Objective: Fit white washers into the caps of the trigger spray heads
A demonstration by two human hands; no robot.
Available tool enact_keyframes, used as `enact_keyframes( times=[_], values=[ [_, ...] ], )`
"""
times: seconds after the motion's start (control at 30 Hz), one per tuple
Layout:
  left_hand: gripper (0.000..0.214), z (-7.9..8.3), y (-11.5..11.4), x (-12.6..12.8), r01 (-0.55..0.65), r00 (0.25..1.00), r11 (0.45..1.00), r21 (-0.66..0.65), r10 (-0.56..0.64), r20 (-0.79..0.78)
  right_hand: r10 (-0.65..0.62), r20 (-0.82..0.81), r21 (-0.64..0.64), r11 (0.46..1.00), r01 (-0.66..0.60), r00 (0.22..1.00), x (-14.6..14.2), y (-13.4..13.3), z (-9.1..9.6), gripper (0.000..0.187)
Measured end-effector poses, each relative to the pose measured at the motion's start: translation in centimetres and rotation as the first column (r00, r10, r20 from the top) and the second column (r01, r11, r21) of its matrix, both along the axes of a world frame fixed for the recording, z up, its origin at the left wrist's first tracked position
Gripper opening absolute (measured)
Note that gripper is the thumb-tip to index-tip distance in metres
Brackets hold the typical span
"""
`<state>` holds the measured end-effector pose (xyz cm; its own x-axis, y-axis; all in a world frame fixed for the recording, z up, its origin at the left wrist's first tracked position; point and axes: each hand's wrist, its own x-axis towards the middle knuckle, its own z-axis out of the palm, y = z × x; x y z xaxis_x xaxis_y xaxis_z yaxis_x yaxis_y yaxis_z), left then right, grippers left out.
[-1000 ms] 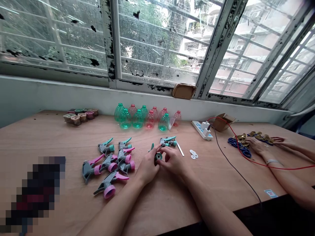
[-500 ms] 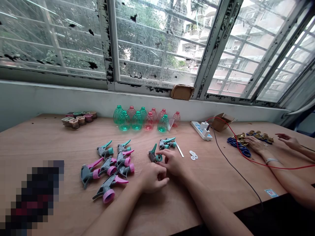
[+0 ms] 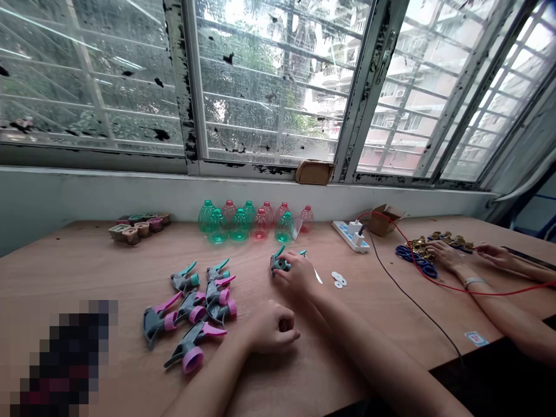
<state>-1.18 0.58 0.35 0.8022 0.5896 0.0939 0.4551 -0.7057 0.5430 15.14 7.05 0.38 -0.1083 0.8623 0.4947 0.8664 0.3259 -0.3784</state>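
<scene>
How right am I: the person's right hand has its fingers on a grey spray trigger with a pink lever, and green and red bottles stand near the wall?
Not quite: the lever on the spray trigger at the right hand is teal, not pink, as the head view shows. The rest is right, including the bottles near the wall.

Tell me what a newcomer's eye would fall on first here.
Likely the see-through green and red bottles standing at the back of the table, below the window. After them, the bright pink and teal parts of the gray spray heads lying at the left, then the right hand, its fingers on another spray head.
</scene>
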Motion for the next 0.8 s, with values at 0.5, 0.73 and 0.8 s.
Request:
enact_keyframes(
  times=[0.5, 0.73, 0.8],
  values=[
    [0.020, -0.6, 0.3, 0.0, -0.001, 1.000, 0.999, 0.038, 0.000, 0.023, 0.231, 0.059, -0.051, 0.972, -0.228, 0.971, -3.7, -1.2, 0.9, 0.030],
    [0.019, -0.4, 0.1, -0.2, -0.017, 0.999, 0.999, -0.029, 0.016, -0.048, 0.444, 0.036, -0.345, 0.846, -0.406, 0.895, -8.3, -0.8, 3.7, 0.032],
    [0.024, -0.8, 0.1, -0.4, -0.065, 0.997, 0.998, -0.002, 0.065, -0.027, 0.436, 0.064, -0.386, 0.840, -0.380, 0.898, -9.6, -1.0, 3.9, 0.037]
  ],
)
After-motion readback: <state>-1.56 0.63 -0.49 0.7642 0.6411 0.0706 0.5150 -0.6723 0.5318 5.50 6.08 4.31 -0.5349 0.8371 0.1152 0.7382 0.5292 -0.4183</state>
